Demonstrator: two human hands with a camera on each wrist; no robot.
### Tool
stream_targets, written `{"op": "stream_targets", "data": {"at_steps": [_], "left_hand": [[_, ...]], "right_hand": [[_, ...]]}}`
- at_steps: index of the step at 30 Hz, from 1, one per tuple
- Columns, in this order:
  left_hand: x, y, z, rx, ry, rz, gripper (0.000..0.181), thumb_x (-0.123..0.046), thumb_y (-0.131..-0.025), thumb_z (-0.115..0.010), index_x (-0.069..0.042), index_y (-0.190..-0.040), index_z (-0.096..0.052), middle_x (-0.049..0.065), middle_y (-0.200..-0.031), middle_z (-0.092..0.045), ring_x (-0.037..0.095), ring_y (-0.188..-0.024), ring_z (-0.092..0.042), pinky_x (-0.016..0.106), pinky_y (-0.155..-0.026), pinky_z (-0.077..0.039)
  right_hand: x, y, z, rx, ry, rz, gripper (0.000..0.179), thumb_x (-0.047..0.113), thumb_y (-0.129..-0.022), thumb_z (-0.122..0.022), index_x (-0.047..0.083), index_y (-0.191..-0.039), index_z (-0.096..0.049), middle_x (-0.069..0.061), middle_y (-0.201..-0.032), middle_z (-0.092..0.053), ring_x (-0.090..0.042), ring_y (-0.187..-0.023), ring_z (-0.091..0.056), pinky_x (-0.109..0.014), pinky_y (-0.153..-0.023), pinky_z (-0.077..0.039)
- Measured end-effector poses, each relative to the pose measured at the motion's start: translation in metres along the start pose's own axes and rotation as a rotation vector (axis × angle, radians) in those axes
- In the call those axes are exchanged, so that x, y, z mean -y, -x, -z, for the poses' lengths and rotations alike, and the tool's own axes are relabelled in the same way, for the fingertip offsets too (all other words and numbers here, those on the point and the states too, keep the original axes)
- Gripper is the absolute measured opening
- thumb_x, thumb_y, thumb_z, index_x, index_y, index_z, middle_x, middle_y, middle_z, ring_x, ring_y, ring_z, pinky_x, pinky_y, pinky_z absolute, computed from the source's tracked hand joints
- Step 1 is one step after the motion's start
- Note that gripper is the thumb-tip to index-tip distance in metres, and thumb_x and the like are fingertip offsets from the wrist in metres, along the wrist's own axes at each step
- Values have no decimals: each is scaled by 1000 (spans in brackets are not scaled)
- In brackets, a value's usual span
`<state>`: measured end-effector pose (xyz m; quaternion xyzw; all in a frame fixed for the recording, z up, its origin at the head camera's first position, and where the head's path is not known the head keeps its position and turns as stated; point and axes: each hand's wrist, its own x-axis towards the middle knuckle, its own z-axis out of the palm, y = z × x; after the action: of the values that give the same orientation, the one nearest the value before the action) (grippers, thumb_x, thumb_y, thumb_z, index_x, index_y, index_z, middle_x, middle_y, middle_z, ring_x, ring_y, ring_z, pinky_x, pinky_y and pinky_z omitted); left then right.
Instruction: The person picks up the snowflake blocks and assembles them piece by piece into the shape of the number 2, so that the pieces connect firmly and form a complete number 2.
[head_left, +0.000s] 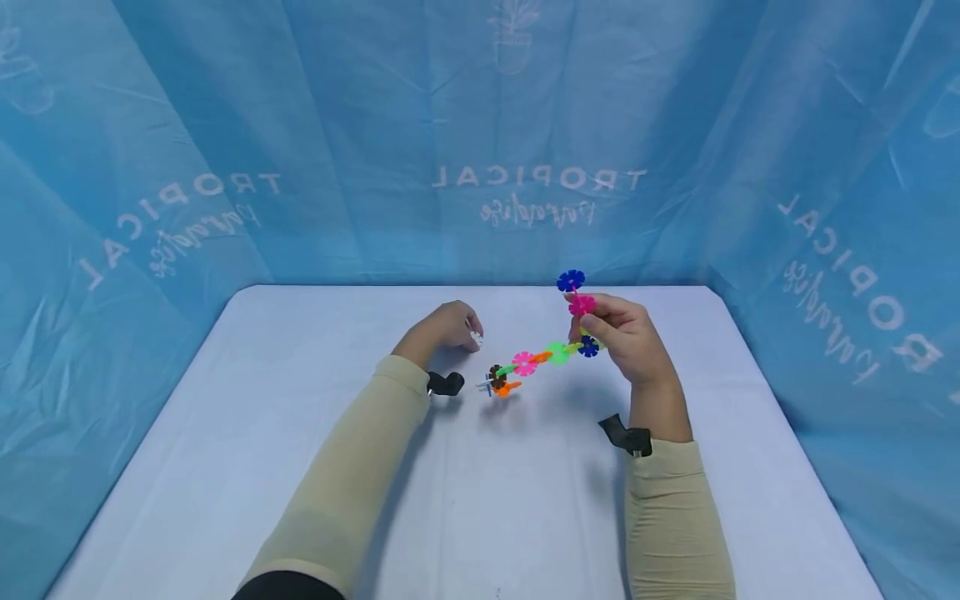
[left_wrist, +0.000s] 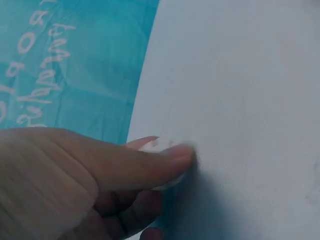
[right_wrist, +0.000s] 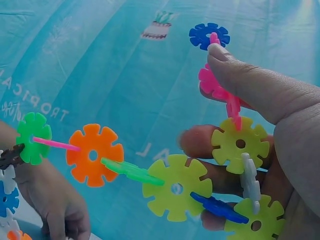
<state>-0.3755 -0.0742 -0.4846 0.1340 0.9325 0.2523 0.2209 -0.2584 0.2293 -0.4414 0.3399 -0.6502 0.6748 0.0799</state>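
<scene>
My right hand (head_left: 628,337) holds a chain of flower-shaped interlocking plastic discs (head_left: 558,353), its thumb at a pink disc (right_wrist: 212,85) near the upper end. A dark blue disc (head_left: 572,280) tops the chain. In the right wrist view, yellow discs lie against the fingers, and an orange disc (right_wrist: 109,142) and a green disc (right_wrist: 41,127) hang off to the left. The chain's lower end, with brown, white and orange discs, is close over the table. To its left, my left hand (head_left: 448,323) pinches a single white disc (left_wrist: 152,145) between thumb and finger, low over the table.
The white table (head_left: 315,367) lies under both hands. A blue printed curtain (head_left: 360,217) stands behind its far edge and along both sides. Black straps (head_left: 446,383) are worn at both wrists.
</scene>
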Motion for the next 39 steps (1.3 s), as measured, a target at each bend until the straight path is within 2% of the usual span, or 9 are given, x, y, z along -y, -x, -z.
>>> {"op": "stream_targets", "data": {"at_steps": [2, 5, 8, 11, 14, 17, 20, 26, 39], "left_hand": [[2, 3, 3, -32, 0, -39, 10, -14, -94, -81, -12, -103, -77, 7, -105, -64, 23, -94, -58, 39, -84, -50], [-1, 14, 11, -130, 104, -100, 8, -20, -101, -75, -14, -106, -77, 5, -103, -68, 23, -94, -62, 38, -84, -53], [-13, 33, 24, -236, 354, -192, 15, -25, -104, -72, -12, -110, -73, 7, -102, -72, 25, -94, -70, 37, -83, -58], [-30, 57, 36, -303, 629, -338, 21, -25, -102, -74, -8, -113, -70, 12, -105, -73, 30, -96, -74, 39, -85, -61], [-48, 79, 40, -346, 768, -497, 23, -25, -101, -77, -7, -113, -70, 13, -106, -74, 31, -97, -74, 42, -86, -61], [-63, 94, 39, -403, 762, -602, 21, -26, -100, -77, -9, -111, -72, 8, -104, -76, 29, -93, -74, 41, -87, -60], [-74, 105, 36, -461, 744, -644, 18, -25, -100, -77, -11, -110, -74, 3, -103, -76, 26, -90, -73, 39, -88, -60], [-82, 114, 32, -527, 785, -662, 19, -24, -100, -78, -9, -113, -77, 3, -103, -77, 27, -90, -74, 40, -87, -60], [-95, 123, 38, -578, 874, -668, 25, -17, -98, -79, -3, -119, -77, 11, -96, -75, 31, -81, -74, 41, -76, -62]], "right_hand": [[-2, 0, -1, -9, 9, -8, 26, -2, -107, -58, -6, -130, -69, -23, -89, -68, -32, -84, -68, -39, -88, -57], [-4, 0, -2, -24, 32, -20, 26, -3, -106, -58, -9, -130, -67, -24, -90, -68, -31, -85, -69, -37, -85, -59], [-4, -2, -4, -27, 73, -34, 27, -5, -106, -58, -11, -130, -65, -24, -92, -69, -30, -87, -71, -36, -86, -59], [-3, -5, -6, -33, 128, -51, 28, -7, -105, -57, -9, -132, -65, -23, -94, -71, -29, -88, -72, -35, -87, -60], [-3, -7, -10, -48, 185, -74, 30, -9, -105, -56, -6, -133, -66, -22, -95, -71, -29, -89, -72, -33, -88, -59], [-3, -9, -15, -64, 223, -93, 32, -10, -104, -57, -4, -135, -66, -21, -97, -71, -32, -90, -72, -32, -87, -59], [-4, -10, -22, -77, 256, -100, 33, -8, -104, -60, -2, -135, -66, -21, -99, -72, -35, -91, -71, -31, -86, -59], [-2, -14, -31, -80, 310, -88, 31, -5, -102, -66, -1, -133, -69, -15, -99, -74, -31, -89, -73, -29, -82, -60], [20, -18, -38, -97, 499, 3, 31, 8, -100, -74, 8, -131, -74, -1, -104, -77, -15, -88, -72, -28, -74, -59]]}}
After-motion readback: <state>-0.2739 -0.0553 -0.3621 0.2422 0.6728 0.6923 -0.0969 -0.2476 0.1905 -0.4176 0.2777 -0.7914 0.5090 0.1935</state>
